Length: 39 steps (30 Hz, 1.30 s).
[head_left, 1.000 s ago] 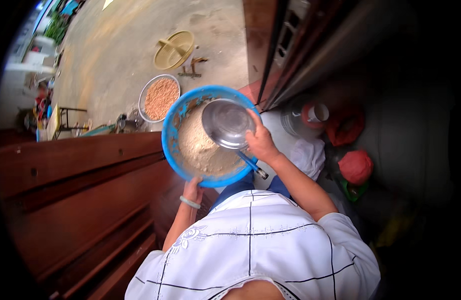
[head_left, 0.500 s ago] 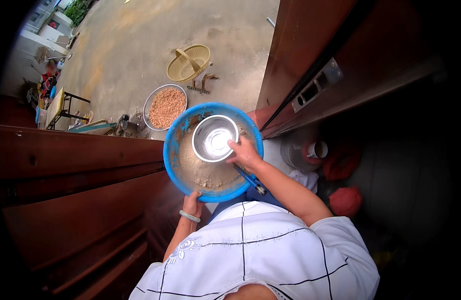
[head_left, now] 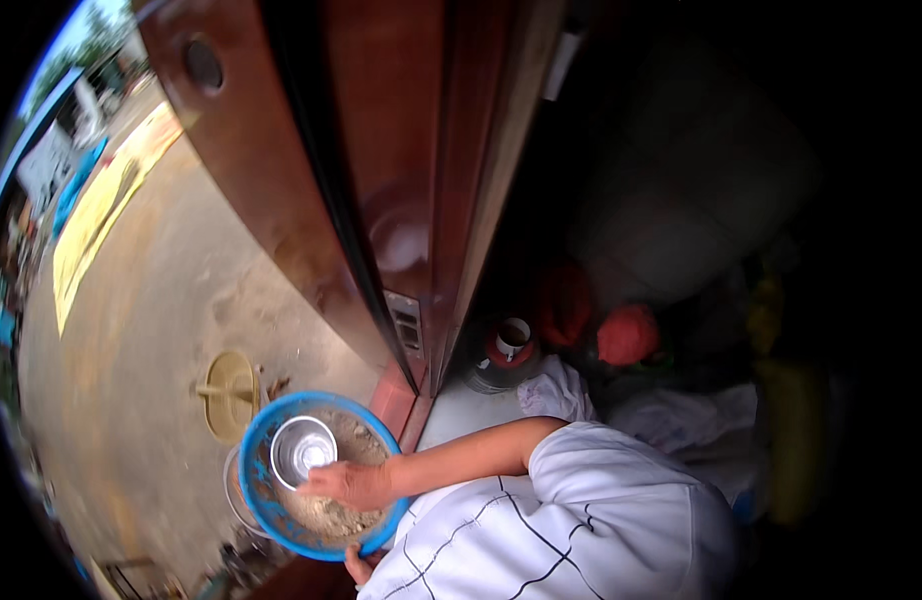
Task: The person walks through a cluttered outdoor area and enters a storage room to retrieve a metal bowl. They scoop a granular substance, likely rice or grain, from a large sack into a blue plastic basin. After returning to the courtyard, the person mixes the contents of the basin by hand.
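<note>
A blue plastic basin [head_left: 391,428], its inner wall smeared, holds a pale, crumbly powder [head_left: 321,513]. Over the powder is a shiny round metal bowl [head_left: 304,452], its inside showing nothing but glare. My right hand [head_left: 349,484] reaches in from the right, its fingers closed at the bowl's near rim; motion softens their outline. My left hand [head_left: 358,566] grips the basin's near rim, partly covered by my white shirt. The basin is held close against my body.
A brown door frame [head_left: 401,230] with a metal lock plate rises just beyond the basin. Outside are a tan handled basket [head_left: 231,395] and a partly covered round pan [head_left: 234,490]. Indoors at right are a white cup [head_left: 513,335], a red bundle [head_left: 628,334] and crumpled white cloth [head_left: 558,390].
The view has swung right, bringing more of the dark interior into sight. My hands stay on the bowl and the basin. The blue handle seen under my right hand is now hidden.
</note>
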### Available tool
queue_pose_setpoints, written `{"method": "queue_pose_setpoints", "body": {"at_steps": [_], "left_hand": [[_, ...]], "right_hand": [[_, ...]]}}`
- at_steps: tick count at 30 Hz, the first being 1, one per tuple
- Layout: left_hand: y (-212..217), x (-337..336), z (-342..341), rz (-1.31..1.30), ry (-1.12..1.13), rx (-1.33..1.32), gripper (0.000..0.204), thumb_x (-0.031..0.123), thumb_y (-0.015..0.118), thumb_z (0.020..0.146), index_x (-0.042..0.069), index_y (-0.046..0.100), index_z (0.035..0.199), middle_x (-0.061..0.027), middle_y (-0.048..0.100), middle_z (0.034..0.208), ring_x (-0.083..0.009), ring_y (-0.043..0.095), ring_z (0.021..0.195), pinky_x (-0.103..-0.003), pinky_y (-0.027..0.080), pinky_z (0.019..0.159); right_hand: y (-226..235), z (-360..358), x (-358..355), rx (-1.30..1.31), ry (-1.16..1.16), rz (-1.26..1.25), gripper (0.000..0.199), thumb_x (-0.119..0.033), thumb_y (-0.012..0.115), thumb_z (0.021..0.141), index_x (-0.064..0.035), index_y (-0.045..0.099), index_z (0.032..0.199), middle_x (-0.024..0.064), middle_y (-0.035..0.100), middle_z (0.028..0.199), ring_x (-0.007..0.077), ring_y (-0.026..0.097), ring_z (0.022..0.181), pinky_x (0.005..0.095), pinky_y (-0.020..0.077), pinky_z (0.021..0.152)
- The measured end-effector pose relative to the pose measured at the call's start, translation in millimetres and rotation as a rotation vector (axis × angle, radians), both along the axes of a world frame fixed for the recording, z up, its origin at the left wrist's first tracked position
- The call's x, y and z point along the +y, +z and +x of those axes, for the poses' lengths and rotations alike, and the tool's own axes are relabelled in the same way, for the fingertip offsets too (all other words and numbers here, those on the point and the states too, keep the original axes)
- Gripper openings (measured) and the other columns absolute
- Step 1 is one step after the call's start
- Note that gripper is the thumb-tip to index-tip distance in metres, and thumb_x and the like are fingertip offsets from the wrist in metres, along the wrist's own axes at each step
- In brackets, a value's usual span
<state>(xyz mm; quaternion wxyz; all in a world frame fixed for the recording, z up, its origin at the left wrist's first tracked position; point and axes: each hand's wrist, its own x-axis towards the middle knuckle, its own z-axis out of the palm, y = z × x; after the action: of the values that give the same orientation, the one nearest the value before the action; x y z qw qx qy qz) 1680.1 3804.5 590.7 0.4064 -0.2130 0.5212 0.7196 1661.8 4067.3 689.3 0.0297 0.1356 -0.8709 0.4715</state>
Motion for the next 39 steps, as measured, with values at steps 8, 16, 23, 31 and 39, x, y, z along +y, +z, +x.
{"method": "queue_pose_setpoints", "body": {"at_steps": [8,16,23,31,39], "left_hand": [[-33.2,-10.3,-90.8,0.007,-0.208,0.04,0.046,0.017,0.055,0.076,-0.007,0.047,0.114,-0.02,0.058,0.105,-0.0252,0.058,0.095,-0.03,0.05,0.078],[-41.3,-38.0,-114.4,0.004,-0.28,0.111,0.045,0.018,0.055,0.076,-0.008,0.048,0.112,-0.0217,0.058,0.106,-0.0255,0.059,0.094,-0.029,0.051,0.075],[-29.6,-24.8,-125.4,0.002,-0.353,0.144,0.045,0.018,0.056,0.075,-0.009,0.048,0.111,-0.0233,0.057,0.107,-0.0257,0.059,0.093,-0.029,0.052,0.073],[-6.2,52.5,-130.4,0.026,-0.546,0.174,0.045,0.019,0.056,0.075,-0.01,0.048,0.109,-0.025,0.056,0.107,-0.026,0.06,0.091,-0.028,0.053,0.07],[-63.1,135.1,-182.4,-0.001,-0.785,0.11,0.045,0.02,0.057,0.075,-0.011,0.049,0.107,-0.0268,0.056,0.108,-0.0263,0.06,0.09,-0.028,0.054,0.067]], "right_hand": [[-68.5,-3.3,-36.6,0.199,-0.205,0.344,0.051,0.0,0.055,0.069,-0.0022,0.045,0.119,0.0155,0.051,0.102,0.031,0.053,0.099,0.045,0.0392,0.085],[-36.2,124.3,-35.6,0.163,-0.598,-0.129,0.031,-0.004,0.052,0.078,-0.002,0.053,0.109,0.0162,0.058,0.098,0.0328,0.058,0.091,0.0395,0.0466,0.08],[-84.8,330.0,-40.7,-0.176,-1.27,-0.129,0.031,-0.006,0.046,0.082,-0.0053,0.055,0.112,0.0218,0.06,0.101,0.0348,0.06,0.089,0.0405,0.048,0.077],[-189.3,558.0,-177.5,0.796,-2.339,-0.769,0.02,0.0,0.053,0.082,-0.0036,0.057,0.101,0.0042,0.056,0.071,0.0114,0.054,0.061,0.0277,0.0491,0.058],[-43.2,601.3,-348.6,1.541,-3.082,-0.007,0.032,-0.006,0.051,0.083,-0.0037,0.044,0.114,0.0095,0.057,0.074,0.0149,0.055,0.06,0.024,0.0447,0.052]]}}
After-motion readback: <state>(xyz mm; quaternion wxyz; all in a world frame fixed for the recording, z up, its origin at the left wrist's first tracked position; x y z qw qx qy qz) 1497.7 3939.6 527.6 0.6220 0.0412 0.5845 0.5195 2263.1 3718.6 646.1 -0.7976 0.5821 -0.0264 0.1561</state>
